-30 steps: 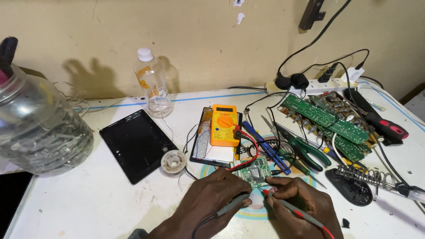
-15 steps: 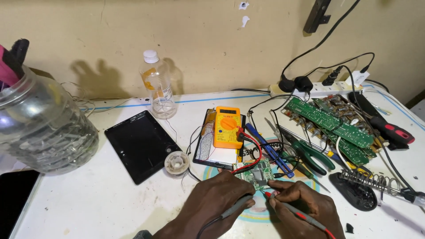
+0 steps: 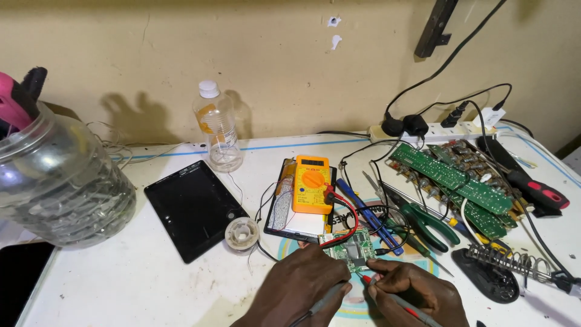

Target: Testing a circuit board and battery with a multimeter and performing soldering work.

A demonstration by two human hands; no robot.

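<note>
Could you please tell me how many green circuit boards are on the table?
3: small board by the fingers, and two long boards at right; more may hide beneath.

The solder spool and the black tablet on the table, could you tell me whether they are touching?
Touching, as far as the head view shows: the solder spool overlaps the black tablet at its lower right corner, with no gap visible.

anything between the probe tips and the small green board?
Nothing visible. The left hand and right hand each hold a probe, red one in the right, tips at the small green board. Wires lie behind it.
</note>
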